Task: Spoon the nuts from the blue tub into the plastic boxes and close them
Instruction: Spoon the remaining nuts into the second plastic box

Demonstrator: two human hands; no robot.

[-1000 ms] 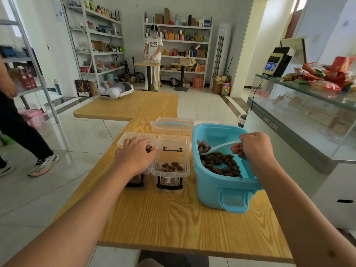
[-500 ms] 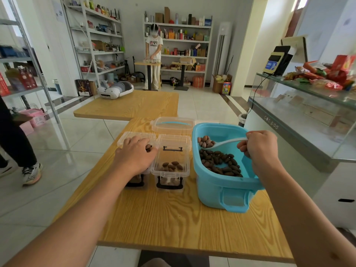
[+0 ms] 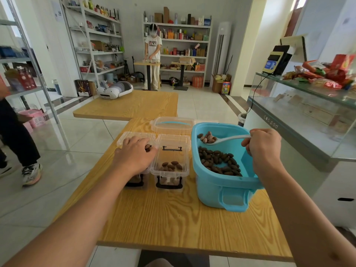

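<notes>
Left of the blue tub (image 3: 221,185): left hand (image 3: 134,157) laid over a plastic box (image 3: 123,140), fingers gently bent, steadying. Next, open box (image 3: 170,162), few nuts. Over the tub: right hand (image 3: 264,145) pinching spoon (image 3: 227,139), loaded. Loose, light, rolling nuts (image 3: 207,139); best kept level, held by handle end.

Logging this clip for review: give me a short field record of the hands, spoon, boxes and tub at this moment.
left hand: rests on the left plastic box
right hand: grips the spoon
spoon: loaded with nuts, held above the blue tub
middle box: open, a few nuts inside
spare lid: lies behind the boxes
table: wooden
</notes>
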